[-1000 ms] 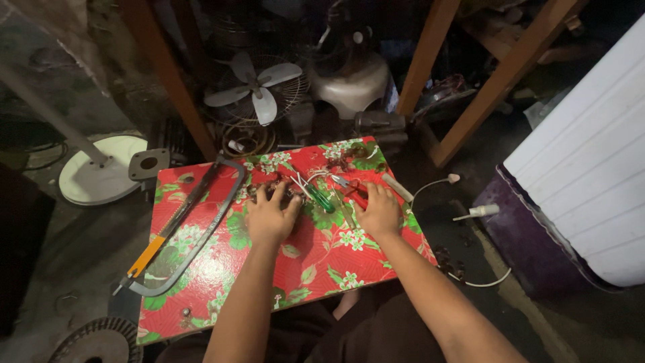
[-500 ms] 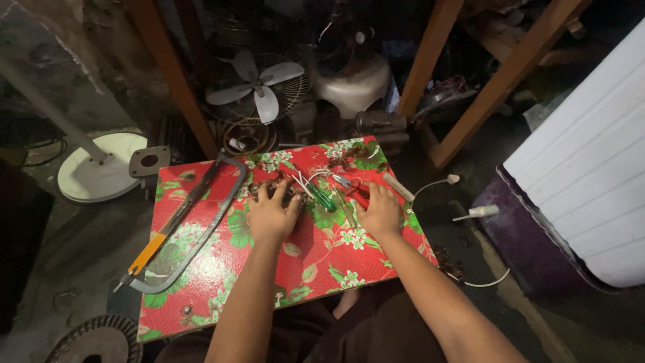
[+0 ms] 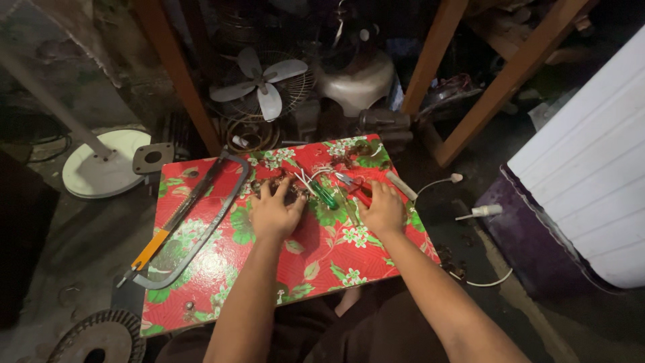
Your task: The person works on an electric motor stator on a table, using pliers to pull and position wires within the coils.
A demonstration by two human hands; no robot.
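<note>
Dim workshop floor, cluttered. Low board covered in red oilcloth with green-and-white floral print (image 3: 322, 259) sits near the person's knees. Beyond its far edge: bare white three-blade fan rotor on a wire guard (image 3: 259, 84), pale rounded fan base housing (image 3: 355, 82), two slanted brown wooden frame legs (image 3: 500, 87). Far left on the floor: round white pedestal fan base with grey pole (image 3: 101, 171). Right: white ribbed panel (image 3: 591, 168) over a dark purple box. Loose white cable with plug (image 3: 474, 214) lies on the floor between board and box. Near left corner: dark ribbed disc (image 3: 97, 339).

On the board, left side: hacksaw with curved grey metal frame and orange handle (image 3: 185, 225), lying diagonally, well apart from both hands.

Far centre of board: small dark tangle of copper-coloured windings with thin white leads (image 3: 301, 185), a green-handled screwdriver (image 3: 325, 195) and red-handled pliers (image 3: 359, 190) just right of it; a pale cylindrical piece (image 3: 401, 185) further right.

Left hand (image 3: 274, 212): fingers spread, palm down, fingertips on the dark tangle; not closed round anything.
Right hand (image 3: 383, 210): palm down, fingers spread, resting on the cloth, fingertips touching or just beside the red pliers handles; cannot tell if anything is pinched.
</note>
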